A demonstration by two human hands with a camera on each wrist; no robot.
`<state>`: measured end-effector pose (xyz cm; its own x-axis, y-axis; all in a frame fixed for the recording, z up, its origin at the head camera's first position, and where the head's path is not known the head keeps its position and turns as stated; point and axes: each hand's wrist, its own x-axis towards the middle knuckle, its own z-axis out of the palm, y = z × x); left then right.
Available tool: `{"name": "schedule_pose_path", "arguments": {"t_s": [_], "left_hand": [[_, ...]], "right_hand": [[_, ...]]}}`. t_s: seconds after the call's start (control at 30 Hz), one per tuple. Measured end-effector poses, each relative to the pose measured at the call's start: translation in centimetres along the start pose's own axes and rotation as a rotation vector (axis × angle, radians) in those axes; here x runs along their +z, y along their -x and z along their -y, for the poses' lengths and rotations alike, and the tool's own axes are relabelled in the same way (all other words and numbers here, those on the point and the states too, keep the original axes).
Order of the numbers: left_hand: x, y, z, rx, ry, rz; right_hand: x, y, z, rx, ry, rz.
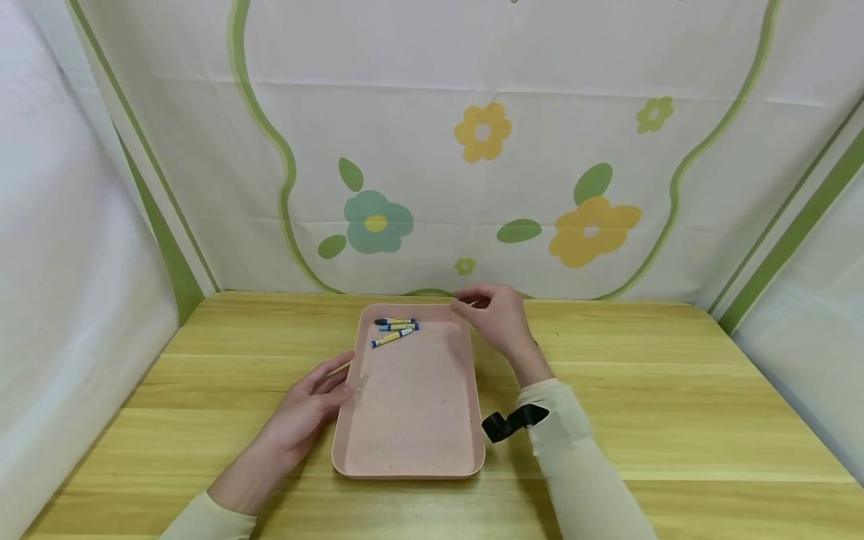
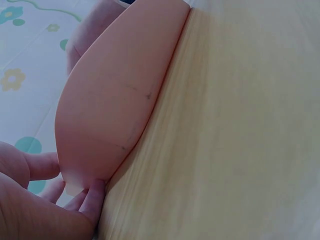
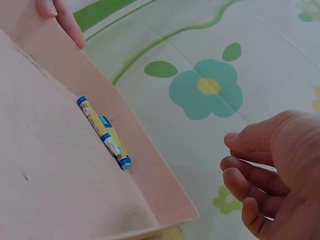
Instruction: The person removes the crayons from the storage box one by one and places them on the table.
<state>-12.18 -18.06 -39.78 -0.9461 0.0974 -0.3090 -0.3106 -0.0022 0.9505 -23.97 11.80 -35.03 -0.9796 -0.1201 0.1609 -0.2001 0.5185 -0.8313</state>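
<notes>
A pink tray (image 1: 412, 450) lies on the wooden table (image 1: 641, 390) in front of me. Three blue-and-yellow crayons (image 1: 394, 330) lie in its far left corner, also seen as crayons (image 3: 102, 131) against the tray's (image 3: 50, 190) wall. My left hand (image 1: 334, 382) rests with straight fingers against the tray's left rim; in the left wrist view its fingers (image 2: 85, 197) touch the tray's (image 2: 115, 100) side. Just above the tray's far right corner my right hand (image 1: 472, 304) hovers, fingers (image 3: 245, 167) loosely curled and holding nothing.
A white cloth backdrop (image 1: 472, 150) printed with flowers and green lines hangs behind the table, and white cloth walls close in both sides. A black strap (image 1: 513, 421) sits at my right wrist. Bare tabletop (image 2: 240, 125) spreads left and right of the tray.
</notes>
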Motion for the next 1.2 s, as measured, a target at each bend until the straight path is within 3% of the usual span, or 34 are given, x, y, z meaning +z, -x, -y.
{"name": "schedule_pose_path", "arguments": {"t_s": [0.57, 1.0, 1.2], "left_hand": [[0.0, 0.2, -0.2, 0.001, -0.005, 0.004], [-0.1, 0.1, -0.2, 0.004, 0.004, 0.013], [-0.2, 0.1, -0.2, 0.007, -0.003, 0.018]], "right_hand": [[3.4, -1.8, 1.5, 0.045, -0.065, 0.085], [6.3, -2.6, 2.7, -0.038, -0.105, 0.146], [7.6, -2.7, 3.3, 0.008, -0.01, 0.171]]}}
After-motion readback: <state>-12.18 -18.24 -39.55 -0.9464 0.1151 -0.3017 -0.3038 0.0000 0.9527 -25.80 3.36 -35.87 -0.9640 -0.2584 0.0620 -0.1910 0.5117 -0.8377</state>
